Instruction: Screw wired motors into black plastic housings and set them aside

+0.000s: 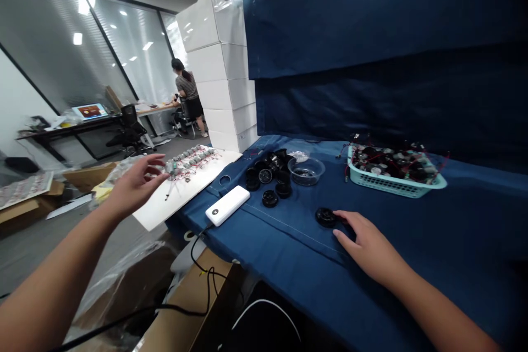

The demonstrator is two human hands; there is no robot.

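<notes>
My left hand [138, 184] reaches over a white board [154, 212] at the left, fingers apart. Its fingertips are right by a small grey motor [171, 167] with thin wires; whether they touch it I cannot tell. Behind that lie rows of similar wired motors [198, 157]. On the blue cloth, my right hand [365, 239] has its thumb and fingers spread. The fingertips rest at the right edge of a round black plastic part [325, 217], which lies flat. More round black parts [270, 198] are heaped to the left, beside a clear round plastic bowl [306, 170].
A white power bank [227, 205] with a black cable lies near the blue table's [280, 253] front edge. A light green basket [396, 184] of wired parts stands at the right. White boxes [218, 77] are stacked behind. A person [188, 91] stands in the background.
</notes>
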